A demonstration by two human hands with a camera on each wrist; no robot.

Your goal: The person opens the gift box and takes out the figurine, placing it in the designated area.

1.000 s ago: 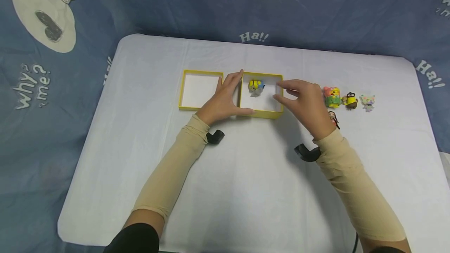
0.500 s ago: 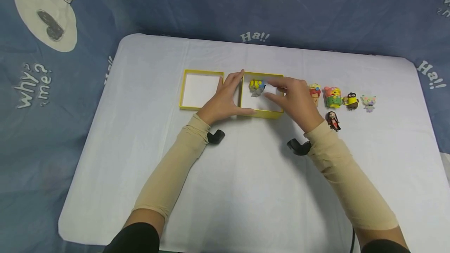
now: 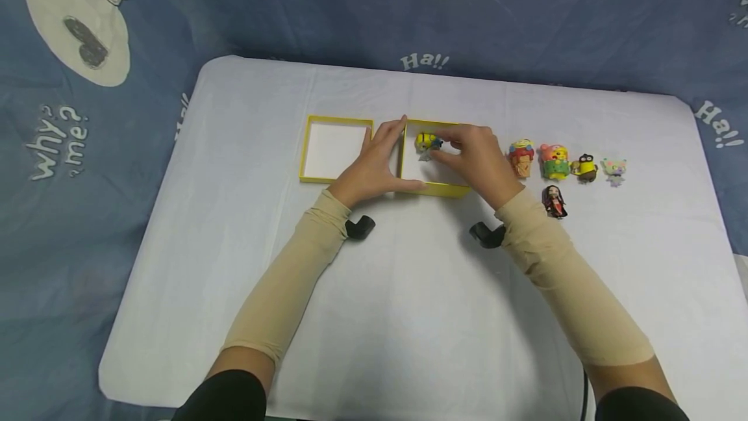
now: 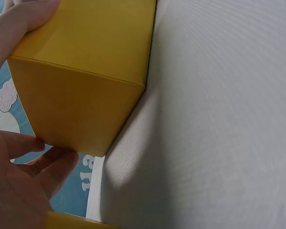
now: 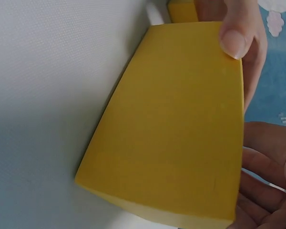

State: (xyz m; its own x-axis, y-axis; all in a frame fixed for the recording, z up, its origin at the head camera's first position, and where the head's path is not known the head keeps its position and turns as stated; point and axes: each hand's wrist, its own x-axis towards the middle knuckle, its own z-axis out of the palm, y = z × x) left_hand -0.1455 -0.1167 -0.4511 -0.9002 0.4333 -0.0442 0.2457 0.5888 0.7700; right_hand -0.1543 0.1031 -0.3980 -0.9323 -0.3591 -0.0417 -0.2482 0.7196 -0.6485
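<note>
My left hand (image 3: 368,167) grips a yellow, white-lined box (image 3: 450,191), thumb on the near wall and fingers spread along the left side. In the left wrist view, those fingertips (image 4: 57,164) touch the box's corner. A yellow-and-blue minion figure (image 3: 425,141) lies inside, with a small grey toy (image 3: 424,156) beside it. Over the right wall reaches my right hand (image 3: 479,161), its thumb and forefinger on either side of the minion's blue end. Whether they pinch it is unclear; the right wrist view shows the box's outer wall (image 5: 167,119) hiding the fingertips.
A shallow yellow-rimmed box part (image 3: 303,154) lies open just left of the held box. To the right stand a red-and-tan figure (image 3: 521,158), a pink-and-green figure (image 3: 554,162), a brown-and-yellow minion (image 3: 585,168), a pale cat-like figure (image 3: 615,171) and a long-haired doll (image 3: 554,202).
My right hand has moved left from the box's right wall to the minion figure, uncovering the red-and-tan figure and the doll. The left hand and the box have stayed in place.
</note>
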